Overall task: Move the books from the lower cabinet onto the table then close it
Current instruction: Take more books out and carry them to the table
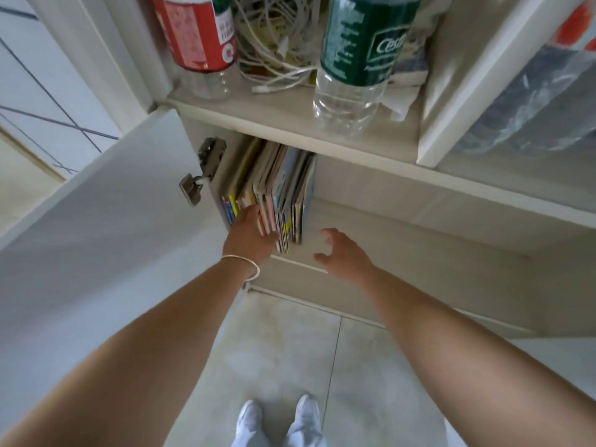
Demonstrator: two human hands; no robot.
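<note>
In the lower cabinet (403,221), door open, the books (277,195) stand upright at its left; the left hand (248,233) touches them, fingers hidden; the right hand (342,250) hovers beside, fingers spread; next, I judge, both must clamp the row.

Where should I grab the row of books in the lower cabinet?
Probably clamp the books from both sides at their front edges: they stand upright, packed against the left wall. The left hand already touches their left part; bring the right hand against the free right face.
</note>
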